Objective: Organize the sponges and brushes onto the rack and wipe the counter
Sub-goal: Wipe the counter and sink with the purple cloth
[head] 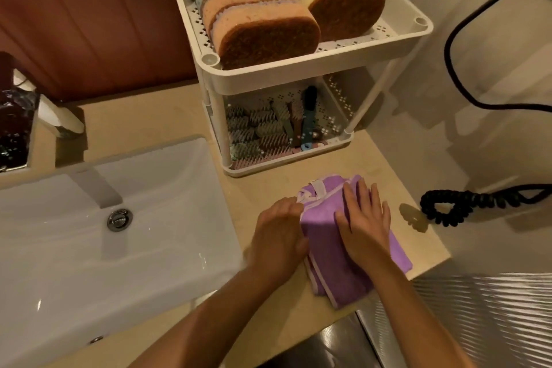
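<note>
Wiping step. Sponges [257, 18] fill the rack's [298, 69] top tier, brushes [257, 128] the lower. The folded cloth [324, 243] lies on the worktop [149, 119]. The right grip [364, 218] presses it, fingers straight. The left grip [277, 236] curls at its edge, hold unclear. Next, probably: sweep the cloth across bare worktop.
</note>
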A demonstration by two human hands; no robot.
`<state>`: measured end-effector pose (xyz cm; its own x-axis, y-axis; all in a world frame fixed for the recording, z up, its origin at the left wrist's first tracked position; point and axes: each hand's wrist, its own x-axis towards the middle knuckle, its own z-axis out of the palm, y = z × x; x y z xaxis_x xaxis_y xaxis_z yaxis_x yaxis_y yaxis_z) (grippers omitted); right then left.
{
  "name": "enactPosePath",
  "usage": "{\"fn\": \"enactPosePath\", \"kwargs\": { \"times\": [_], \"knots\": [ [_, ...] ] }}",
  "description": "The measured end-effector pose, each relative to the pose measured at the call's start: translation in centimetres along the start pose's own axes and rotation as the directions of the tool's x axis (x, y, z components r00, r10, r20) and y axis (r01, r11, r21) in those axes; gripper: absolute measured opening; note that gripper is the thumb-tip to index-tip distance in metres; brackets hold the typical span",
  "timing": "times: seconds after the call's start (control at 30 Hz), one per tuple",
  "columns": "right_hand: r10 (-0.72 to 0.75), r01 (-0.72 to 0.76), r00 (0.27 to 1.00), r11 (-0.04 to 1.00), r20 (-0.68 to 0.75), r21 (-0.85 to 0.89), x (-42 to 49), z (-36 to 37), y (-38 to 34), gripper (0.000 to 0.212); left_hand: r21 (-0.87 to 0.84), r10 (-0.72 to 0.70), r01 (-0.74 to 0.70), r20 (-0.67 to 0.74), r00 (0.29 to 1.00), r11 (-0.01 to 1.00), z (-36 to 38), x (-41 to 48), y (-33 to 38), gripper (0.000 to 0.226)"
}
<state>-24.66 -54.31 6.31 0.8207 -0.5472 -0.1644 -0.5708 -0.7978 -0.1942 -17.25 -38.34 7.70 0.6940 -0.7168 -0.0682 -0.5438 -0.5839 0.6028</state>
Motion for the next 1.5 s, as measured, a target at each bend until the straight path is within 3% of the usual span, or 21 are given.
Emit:
{"fn": "enactPosePath", "kwargs": {
  "times": [0.1, 0.27, 0.37, 0.53, 0.7, 0.93, 1.1, 1.33, 1.5],
  "knots": [
    [-0.035, 0.035, 0.999, 0.998, -0.012, -0.061, 0.3, 1.5, 1.0, 0.074, 0.235, 0.122, -0.157, 0.157, 0.98, 0.959, 1.9, 0.0, 0.4, 0.068],
    [0.01, -0.01, 1.0, 1.0, -0.009, -0.01, 1.3, 2.1, 1.4, 0.073, 0.398, -0.014, -0.138, 0.356, 0.935, 0.907, 2.9, 1.3, 0.5, 0.067],
    [0.024, -0.024, 1.0, 1.0, -0.006, -0.011, 2.5, 1.8, 1.2, 0.074, 0.421, 0.036, -0.213, 0.39, 0.92, 0.882, 3.1, 2.6, 0.0, 0.072],
    [0.059, -0.059, 0.998, 0.998, -0.021, 0.003, 5.0, 1.4, 1.0, 0.079, 0.449, 0.1, -0.255, 0.339, 0.935, 0.856, 2.5, 5.9, 0.1, 0.068],
    [0.084, -0.087, 0.991, 0.996, -0.1, -0.032, 7.5, 1.6, 0.6, 0.058, 0.529, 0.018, -0.195, 0.322, 0.947, 0.826, 1.9, 8.5, -0.1, 0.072],
    [0.129, -0.138, 0.987, 0.986, -0.099, -0.093, 8.1, 2.0, -0.5, 0.058, 0.523, 0.039, -0.213, 0.323, 0.946, 0.825, 1.6, 8.8, -0.4, 0.071],
    [0.056, -0.062, 0.989, 0.997, -0.134, -0.037, 7.7, 2.9, -2.1, 0.063, 0.519, 0.105, -0.288, 0.353, 0.93, 0.805, 0.4, 7.7, -1.6, 0.067],
    [0.026, -0.022, 0.988, 0.999, -0.151, 0.024, 6.4, 3.5, -5.5, 0.069, 0.465, 0.05, -0.212, 0.336, 0.941, 0.859, -2.3, 5.6, -3.2, 0.068],
    [-0.004, 0.005, 0.997, 1.0, -0.078, 0.01, 5.2, 3.8, -7.5, 0.077, 0.435, 0.027, -0.178, 0.33, 0.944, 0.882, -3.4, 4.0, -4.4, 0.066]
  ]
}}
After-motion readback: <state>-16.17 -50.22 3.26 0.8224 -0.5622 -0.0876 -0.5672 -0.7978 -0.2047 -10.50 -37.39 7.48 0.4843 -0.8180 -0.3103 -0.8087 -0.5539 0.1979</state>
